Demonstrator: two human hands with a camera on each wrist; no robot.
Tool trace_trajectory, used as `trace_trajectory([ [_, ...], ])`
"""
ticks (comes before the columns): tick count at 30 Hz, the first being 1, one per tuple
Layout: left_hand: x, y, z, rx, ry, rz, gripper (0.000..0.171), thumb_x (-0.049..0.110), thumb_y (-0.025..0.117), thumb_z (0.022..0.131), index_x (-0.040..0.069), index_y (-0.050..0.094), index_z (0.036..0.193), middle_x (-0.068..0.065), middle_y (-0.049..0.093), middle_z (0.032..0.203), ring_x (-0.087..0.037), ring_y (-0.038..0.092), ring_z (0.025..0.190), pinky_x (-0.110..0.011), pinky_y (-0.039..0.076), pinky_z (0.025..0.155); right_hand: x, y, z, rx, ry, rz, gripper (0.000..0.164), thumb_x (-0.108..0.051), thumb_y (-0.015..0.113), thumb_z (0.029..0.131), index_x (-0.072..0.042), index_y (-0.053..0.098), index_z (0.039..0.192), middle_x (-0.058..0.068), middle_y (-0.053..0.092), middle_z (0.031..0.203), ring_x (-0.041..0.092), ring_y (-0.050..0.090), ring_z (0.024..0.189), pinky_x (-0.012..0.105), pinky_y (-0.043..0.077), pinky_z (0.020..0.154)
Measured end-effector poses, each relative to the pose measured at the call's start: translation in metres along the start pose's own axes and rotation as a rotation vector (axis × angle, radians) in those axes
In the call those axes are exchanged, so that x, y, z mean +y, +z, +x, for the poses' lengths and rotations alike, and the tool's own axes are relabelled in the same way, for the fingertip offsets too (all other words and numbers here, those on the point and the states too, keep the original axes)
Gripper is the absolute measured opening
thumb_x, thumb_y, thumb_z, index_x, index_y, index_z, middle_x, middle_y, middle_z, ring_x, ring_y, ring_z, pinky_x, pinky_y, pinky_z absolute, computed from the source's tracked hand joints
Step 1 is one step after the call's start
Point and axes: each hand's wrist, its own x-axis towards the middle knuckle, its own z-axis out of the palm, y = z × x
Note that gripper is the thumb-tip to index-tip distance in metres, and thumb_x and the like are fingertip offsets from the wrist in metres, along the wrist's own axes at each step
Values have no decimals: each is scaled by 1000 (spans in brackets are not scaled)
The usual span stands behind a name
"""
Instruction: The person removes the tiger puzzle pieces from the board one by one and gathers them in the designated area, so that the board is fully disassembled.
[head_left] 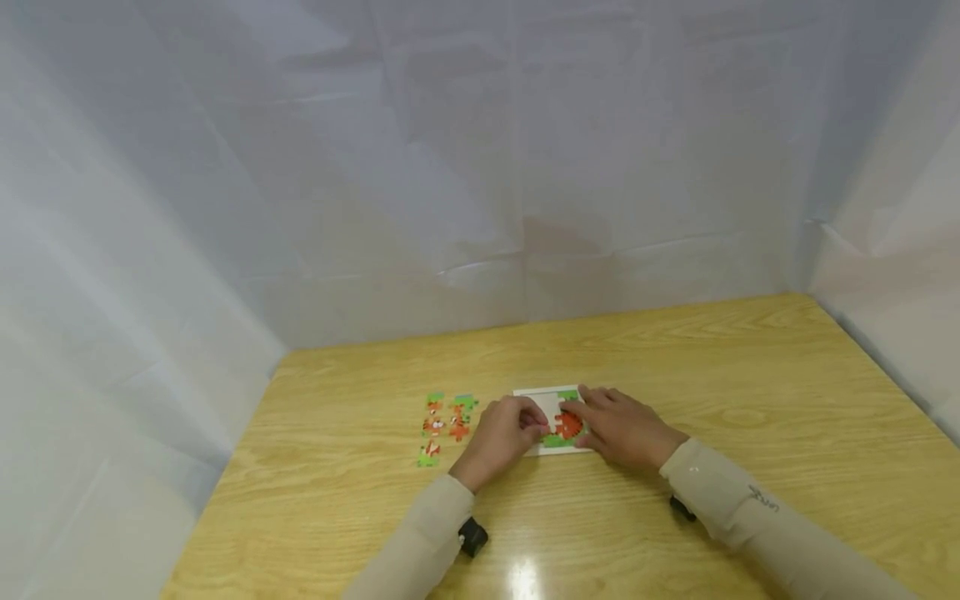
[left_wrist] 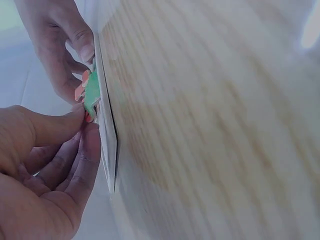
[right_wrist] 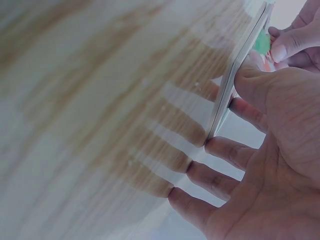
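A white-rimmed jigsaw tray lies on the table between my hands. Its right part holds orange and green pieces, while bare white board shows at the left. With thumb and fingertips, my left hand pinches a green and orange jigsaw piece over the tray, against the pieces there. The piece looks tilted up in the left wrist view, and fingers partly hide it. My right hand rests at the tray's right edge, fingers extended; its thumb touches the near rim and other fingertips touch the table.
Left of the tray lie loose jigsaw pieces: an orange and green group, a column showing an animal's face, and a green and red piece. The wooden table meets white sheeting behind.
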Motion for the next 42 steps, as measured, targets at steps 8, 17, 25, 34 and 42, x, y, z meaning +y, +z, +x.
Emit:
trace_trajectory([
  [8, 0, -12, -7, 37, 1, -45, 7, 9, 70, 96, 9, 75, 91, 1, 72, 87, -11, 67, 79, -30, 55, 70, 1, 1, 0, -21, 24, 16, 53, -32, 60, 103, -6, 49, 148, 31, 42, 150, 49, 46, 132, 60, 41, 105],
  [17, -13, -32, -22, 81, -41, -21, 6, 13, 72, 96, 11, 74, 90, 1, 71, 85, -15, 67, 77, -31, 54, 67, 2, 1, 1, -38, 44, 50, 54, -31, 61, 103, -7, 48, 149, 31, 40, 152, 48, 44, 134, 60, 39, 107],
  [25, -31, -57, -35, 138, -89, 2, 6, 10, 71, 96, 8, 73, 90, -2, 70, 86, -17, 67, 78, -33, 55, 67, 2, 2, 0, -24, 18, 34, 54, -31, 62, 102, -5, 49, 148, 32, 42, 150, 47, 45, 133, 58, 40, 107],
  [34, -49, -75, -50, 176, -153, 14, 5, 9, 72, 94, 9, 74, 90, -1, 71, 86, -17, 67, 77, -33, 55, 65, 2, 2, 0, -28, 26, 57, 54, -31, 62, 102, -6, 49, 148, 32, 41, 151, 48, 45, 133, 59, 39, 107],
  [42, -55, -83, -55, 154, -209, 10, 5, 8, 73, 94, 8, 76, 89, -2, 71, 82, -19, 66, 70, -32, 52, 59, 2, 1, 1, -34, 38, 69, 55, -32, 61, 102, -7, 49, 149, 32, 40, 152, 48, 43, 135, 60, 38, 108],
])
